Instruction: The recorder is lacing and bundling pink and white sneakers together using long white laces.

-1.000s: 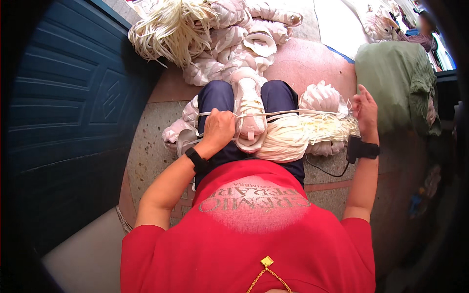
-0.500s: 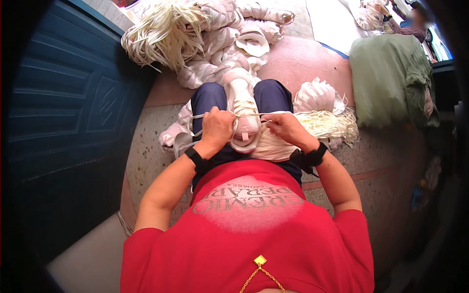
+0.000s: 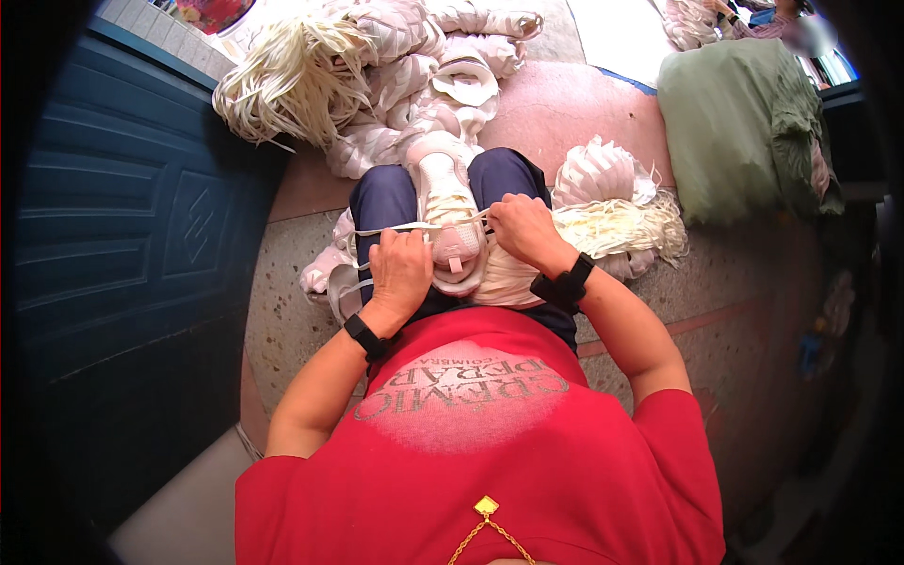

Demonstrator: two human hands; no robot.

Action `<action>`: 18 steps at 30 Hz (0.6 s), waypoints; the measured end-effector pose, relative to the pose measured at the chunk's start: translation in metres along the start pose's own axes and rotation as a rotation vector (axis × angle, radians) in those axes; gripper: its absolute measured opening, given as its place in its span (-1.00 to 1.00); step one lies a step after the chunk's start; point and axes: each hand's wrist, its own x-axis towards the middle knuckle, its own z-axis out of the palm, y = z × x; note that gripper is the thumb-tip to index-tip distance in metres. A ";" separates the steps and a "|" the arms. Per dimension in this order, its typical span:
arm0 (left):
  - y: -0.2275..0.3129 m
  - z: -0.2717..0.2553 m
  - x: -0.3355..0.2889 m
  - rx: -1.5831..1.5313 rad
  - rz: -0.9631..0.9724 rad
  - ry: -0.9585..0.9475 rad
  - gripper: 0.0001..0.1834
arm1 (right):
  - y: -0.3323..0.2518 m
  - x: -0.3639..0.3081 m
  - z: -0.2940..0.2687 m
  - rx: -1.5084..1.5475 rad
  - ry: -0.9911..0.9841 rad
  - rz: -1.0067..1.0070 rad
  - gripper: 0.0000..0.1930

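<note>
A pale pink and white sneaker [image 3: 452, 202] lies between my thighs, its heel toward me. Across its opening runs a flat white shoelace [image 3: 459, 223]. At the shoe's right edge, the fingers of my right hand [image 3: 527, 229] pinch that lace. My left hand [image 3: 399, 271] is closed against the shoe's left side, just below the lace; what its fingertips grip is hidden. More lace loops hang left of my left hand. A bundle of cream laces [image 3: 621, 229] stretches from my lap to the right.
Wrapped pink-white shoe bundles [image 3: 405, 80] and a heap of cream laces [image 3: 297, 80] lie ahead. Another wrapped bundle [image 3: 603, 174] sits right of my knee. A green sack [image 3: 730, 132] stands at far right, a blue door [image 3: 122, 235] at left. Beyond is another person's sleeve [image 3: 761, 28].
My right hand has moved up and slightly left, closer to the shoe, now pinching the lace near it. My left hand has dropped a little lower. The whole view has shifted slightly.
</note>
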 end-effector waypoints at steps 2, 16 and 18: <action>0.000 0.003 0.000 -0.025 -0.024 -0.037 -0.83 | -0.001 0.001 -0.001 -0.027 0.003 -0.030 -0.89; -0.002 0.011 0.001 -0.096 0.036 0.016 -0.88 | -0.002 0.013 0.009 -0.076 -0.021 -0.095 -0.89; -0.002 0.010 0.001 -0.091 0.025 0.009 -0.87 | 0.001 0.013 0.010 0.056 -0.044 -0.068 -0.89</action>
